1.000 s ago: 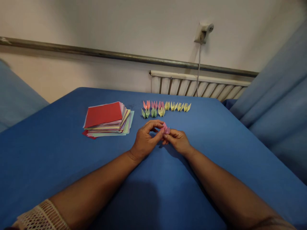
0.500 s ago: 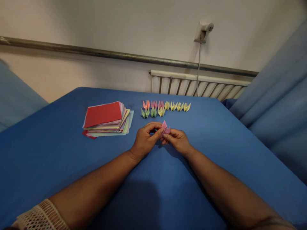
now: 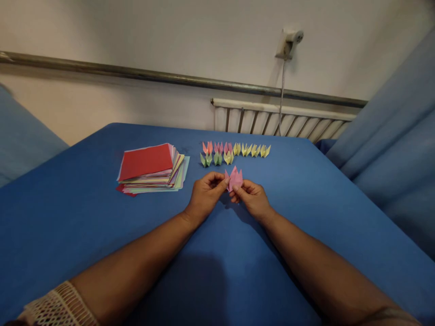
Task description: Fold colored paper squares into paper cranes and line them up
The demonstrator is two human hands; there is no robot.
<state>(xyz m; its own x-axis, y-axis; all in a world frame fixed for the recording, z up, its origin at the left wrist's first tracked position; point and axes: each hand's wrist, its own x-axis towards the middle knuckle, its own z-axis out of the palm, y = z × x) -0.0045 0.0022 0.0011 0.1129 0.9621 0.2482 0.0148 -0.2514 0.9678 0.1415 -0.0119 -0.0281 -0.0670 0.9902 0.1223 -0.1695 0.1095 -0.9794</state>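
Note:
A pink origami crane [image 3: 235,177] is held upright between my two hands, its pointed tips facing up. My left hand [image 3: 207,192] pinches its left side between thumb and fingers. On the lower right, my right hand [image 3: 251,197] grips it the same way, thumb in front. Fingertips behind the paper are partly hidden. Just beyond stand several finished paper cranes in two rows, among them a green crane [image 3: 205,159], a yellow crane [image 3: 229,157] and an orange-pink crane [image 3: 207,147].
To the left lies a thick, uneven stack of coloured paper [image 3: 146,163] with a red sheet on top. A blue cloth [image 3: 163,253] covers the table. Behind it are a wall, a metal rail [image 3: 152,77] and a radiator [image 3: 285,110]. A blue curtain [image 3: 401,136] hangs at the right.
The pink crane now shows more of its face, with three points standing up instead of being mostly covered by fingers. My hands have moved slightly apart around it.

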